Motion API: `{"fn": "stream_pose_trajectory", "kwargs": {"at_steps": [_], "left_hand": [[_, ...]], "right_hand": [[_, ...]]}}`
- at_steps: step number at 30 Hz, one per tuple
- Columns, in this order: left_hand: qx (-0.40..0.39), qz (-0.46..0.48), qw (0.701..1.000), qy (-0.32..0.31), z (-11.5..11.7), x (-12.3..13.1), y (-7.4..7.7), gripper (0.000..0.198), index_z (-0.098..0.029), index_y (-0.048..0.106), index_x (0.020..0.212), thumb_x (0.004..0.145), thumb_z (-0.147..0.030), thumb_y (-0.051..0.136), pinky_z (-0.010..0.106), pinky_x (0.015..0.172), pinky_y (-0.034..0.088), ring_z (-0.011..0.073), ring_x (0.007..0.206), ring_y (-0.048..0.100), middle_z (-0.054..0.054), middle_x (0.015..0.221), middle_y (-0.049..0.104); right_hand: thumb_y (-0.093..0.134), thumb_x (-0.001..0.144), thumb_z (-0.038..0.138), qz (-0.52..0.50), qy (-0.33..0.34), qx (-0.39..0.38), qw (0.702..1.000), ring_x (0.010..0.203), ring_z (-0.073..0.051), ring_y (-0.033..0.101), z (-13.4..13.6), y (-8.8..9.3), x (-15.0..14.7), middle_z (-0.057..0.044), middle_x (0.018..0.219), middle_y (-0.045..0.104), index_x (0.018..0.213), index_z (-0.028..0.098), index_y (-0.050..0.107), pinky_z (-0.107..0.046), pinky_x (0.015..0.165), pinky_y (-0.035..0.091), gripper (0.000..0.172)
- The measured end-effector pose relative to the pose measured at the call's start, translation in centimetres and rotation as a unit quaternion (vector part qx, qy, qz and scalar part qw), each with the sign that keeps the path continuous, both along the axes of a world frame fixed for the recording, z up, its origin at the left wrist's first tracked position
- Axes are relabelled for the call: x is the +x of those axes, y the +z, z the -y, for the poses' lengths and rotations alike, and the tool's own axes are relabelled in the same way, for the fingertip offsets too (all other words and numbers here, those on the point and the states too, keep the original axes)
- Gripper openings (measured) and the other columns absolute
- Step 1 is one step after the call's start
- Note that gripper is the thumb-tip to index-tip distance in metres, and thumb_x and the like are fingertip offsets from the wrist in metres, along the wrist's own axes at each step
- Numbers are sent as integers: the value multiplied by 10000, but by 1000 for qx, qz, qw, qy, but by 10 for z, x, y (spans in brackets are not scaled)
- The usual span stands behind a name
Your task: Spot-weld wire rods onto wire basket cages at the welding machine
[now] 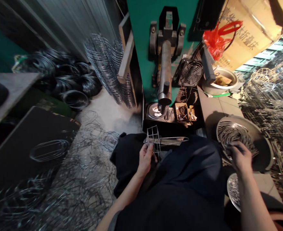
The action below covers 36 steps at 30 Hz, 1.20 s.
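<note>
Wire fills nearly every corner of this cramped workshop, and much of it is hard to read: the loose rings strewn on the floor (88, 179) blur into one grey tangle, and the heap of wire frames (271, 106) at the right edge runs out of view. The person's own body is cut off at the bottom, only forearms and a dark apron (175, 186) showing.

At centre, the left hand (145, 157) holds a small wire cage (156, 139) — a half-built frame of thin rods — with fingers closed around its lower left side, thumb on the near edge. The cage stands upright over the lap, just in front of the machine, with a long flat metal piece (172, 140) running out from it to the right.

The right hand (239, 157) is well apart from the cage, reaching into a round metal basin (264, 144) of cut wire pieces (230, 133). Its fingers curl down among the wires; whether they have closed on any cannot be told, since motion blur and the back of the hand hide the fingertips.

Behind the cage rises a green machine (143, 38) with a dark cylindrical arm (165, 70) pointing down. A small fan (192, 73) and a red plastic bag (215, 40) sit to its right; stacked wire coils (107, 67) lean at its left.
</note>
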<state>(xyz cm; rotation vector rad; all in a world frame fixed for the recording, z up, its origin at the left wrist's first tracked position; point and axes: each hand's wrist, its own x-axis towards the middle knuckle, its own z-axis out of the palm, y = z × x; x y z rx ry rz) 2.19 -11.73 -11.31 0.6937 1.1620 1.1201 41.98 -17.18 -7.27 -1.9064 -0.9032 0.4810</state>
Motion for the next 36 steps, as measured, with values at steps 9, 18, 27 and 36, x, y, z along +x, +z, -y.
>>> {"fn": "stream_pose_trajectory", "kwargs": {"at_steps": [9, 18, 27, 36], "left_hand": [[7, 13, 999, 38, -26, -16, 20, 477, -180, 554, 901, 803, -620, 711, 201, 329, 407, 69, 360, 450, -101, 595, 432], [2, 28, 997, 66, -47, -19, 26, 491, -187, 534, 862, 786, -634, 720, 199, 314, 393, 67, 346, 419, -102, 574, 422], [33, 35, 995, 84, -71, -22, 36, 492, -189, 510, 809, 784, -627, 732, 191, 315, 407, 68, 374, 429, -96, 573, 427], [61, 24, 992, 109, -87, -35, 44, 505, -186, 518, 796, 762, -635, 745, 178, 318, 377, 63, 334, 404, -110, 514, 401]], "right_hand": [[552, 991, 305, 181, 486, 64, 853, 1215, -272, 624, -110, 34, -165, -48, 1107, 758, 1101, 271, 739, -477, 1064, 414, 219], [497, 1017, 214, 302, 465, 97, 827, 1251, -273, 592, -125, 20, -183, -53, 1156, 748, 1262, 300, 674, -535, 1090, 290, 315], [566, 996, 252, 221, 437, 180, 853, 1151, -259, 644, -145, 39, -191, -43, 1013, 775, 1076, 258, 745, -458, 1003, 418, 196], [568, 994, 213, 216, 437, 225, 844, 1163, -237, 640, -160, 35, -202, -41, 1083, 760, 1121, 261, 732, -426, 962, 470, 213]]}}
